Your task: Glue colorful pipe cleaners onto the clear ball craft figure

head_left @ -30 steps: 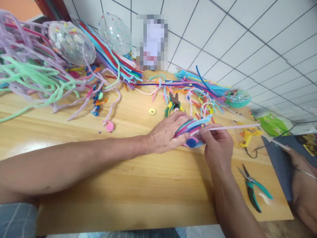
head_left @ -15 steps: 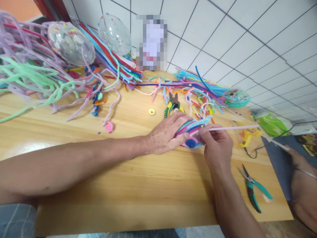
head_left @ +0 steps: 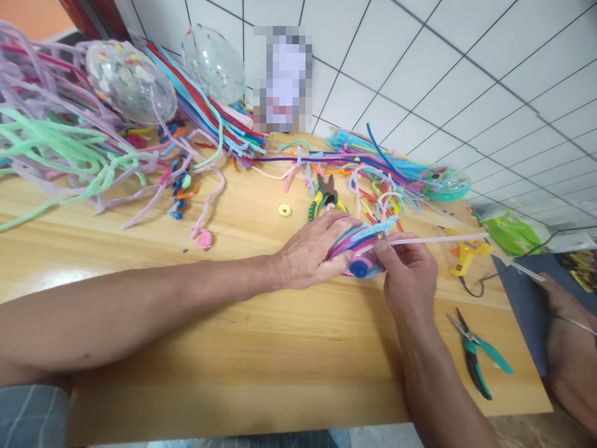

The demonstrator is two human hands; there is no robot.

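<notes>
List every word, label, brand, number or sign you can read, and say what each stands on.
None can be read.
Held piece of multicoloured fuzzy stems: no lettering shows.
Yellow plastic glue gun: any marking is too small to read.
Pale upright rectangle against the white tiled wall: pixelated, illegible.
Shiny black-and-gold item at the right edge: too blurred to read.

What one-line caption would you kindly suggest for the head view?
Left hand holds a colourful craft; right hand pinches a pale strip.
</notes>
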